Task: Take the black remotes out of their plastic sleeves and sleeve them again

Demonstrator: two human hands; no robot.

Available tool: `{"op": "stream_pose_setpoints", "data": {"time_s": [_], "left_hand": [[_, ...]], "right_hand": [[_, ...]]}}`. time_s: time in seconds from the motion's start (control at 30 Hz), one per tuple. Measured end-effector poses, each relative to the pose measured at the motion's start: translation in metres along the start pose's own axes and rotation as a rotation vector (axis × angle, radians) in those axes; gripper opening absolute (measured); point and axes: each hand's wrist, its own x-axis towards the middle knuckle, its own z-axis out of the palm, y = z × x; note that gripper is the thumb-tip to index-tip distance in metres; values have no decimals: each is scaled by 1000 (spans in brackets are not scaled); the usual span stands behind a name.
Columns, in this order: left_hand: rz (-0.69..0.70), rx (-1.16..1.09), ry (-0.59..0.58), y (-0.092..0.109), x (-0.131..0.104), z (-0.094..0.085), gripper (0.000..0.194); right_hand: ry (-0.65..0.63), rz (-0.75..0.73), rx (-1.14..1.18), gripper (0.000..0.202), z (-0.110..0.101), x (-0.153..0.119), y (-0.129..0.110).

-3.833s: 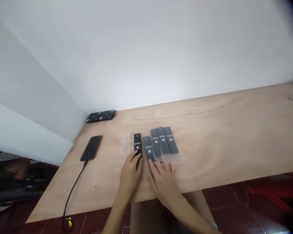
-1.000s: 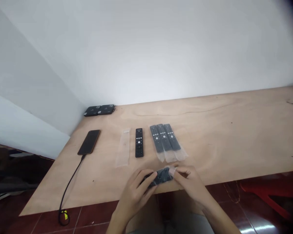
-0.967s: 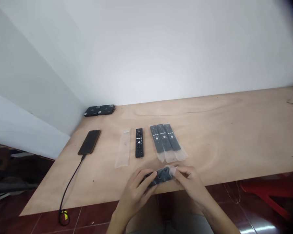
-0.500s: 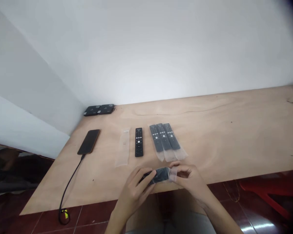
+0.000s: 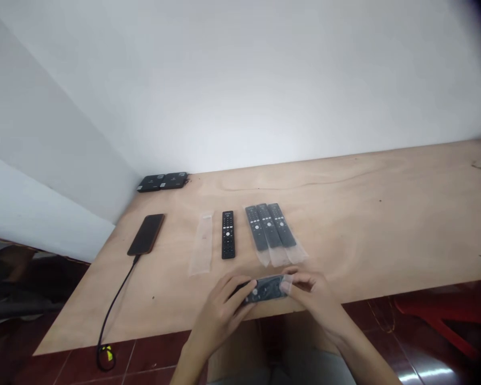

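Left hand [image 5: 223,305]: I am seeing it clamping one end of the held remote [image 5: 268,289], thumb on top.
Right hand [image 5: 316,293]: It is pinching the plastic wrap [image 5: 289,278] at the other end.
Held remote position: It is lying crosswise between both hands, above the near edge of the worktop [image 5: 369,224].
Bare remote [image 5: 228,235]: It is resting buttons up, just beyond the left hand.
Wrapped remotes [image 5: 269,227]: Three are lying side by side, just beyond the hands.
Flat sleeve [image 5: 201,243]: It is lying beyond the left hand, left of the bare remote.
Phone [image 5: 146,234]: It is lying farther left of the left hand, its cable [image 5: 113,310] trailing over the near edge.
Black boxes [image 5: 162,182]: Two are sitting side by side, well beyond the left hand.
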Motion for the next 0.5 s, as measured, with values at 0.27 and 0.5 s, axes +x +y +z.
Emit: {"op": "stream_pose_setpoints", "data": {"time_s": [0.27, 0.5], "left_hand": [[-66, 18, -12, -13, -9, -7, 44], [-130, 62, -67, -21, -21, -29, 24]], "right_hand": [[228, 31, 36, 43, -42, -4, 14], [340, 75, 79, 51, -89, -16, 19]]}}
